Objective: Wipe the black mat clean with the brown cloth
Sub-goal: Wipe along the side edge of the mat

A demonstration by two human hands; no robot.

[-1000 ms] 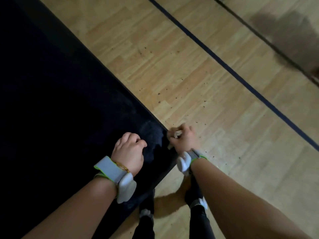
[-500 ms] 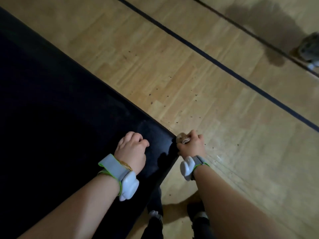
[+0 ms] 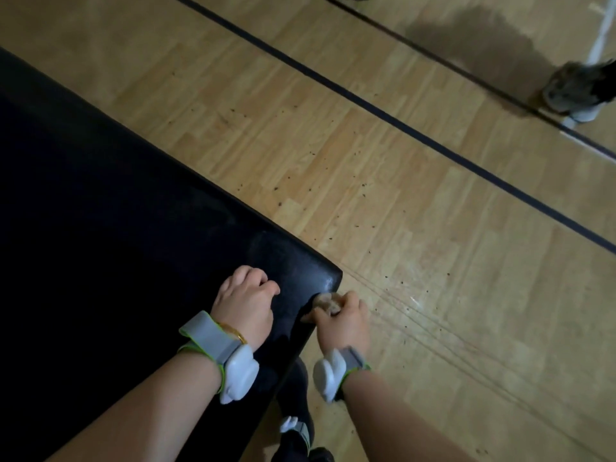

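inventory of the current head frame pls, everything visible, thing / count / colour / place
black mat: 1, black, left half of the frame, corner pointing toward the right hand
brown cloth: 1, light brown, bunched at the mat's corner edge
wooden floor: 1, light tan planks, right and top
floor lines: 2 dark lines, running diagonally across the floor
debris specks: many, dark, scattered on the floor beside the mat edge
shoe: 1, grey with white sole, top right edge, blurred
left hand: fingers curled, resting on the mat near its corner
right hand: grips the cloth at the mat's corner
wrist bands: 2, grey-white with green trim, one per wrist
bracelet: 1, gold, left wrist
legs: dark clothing, bottom centre
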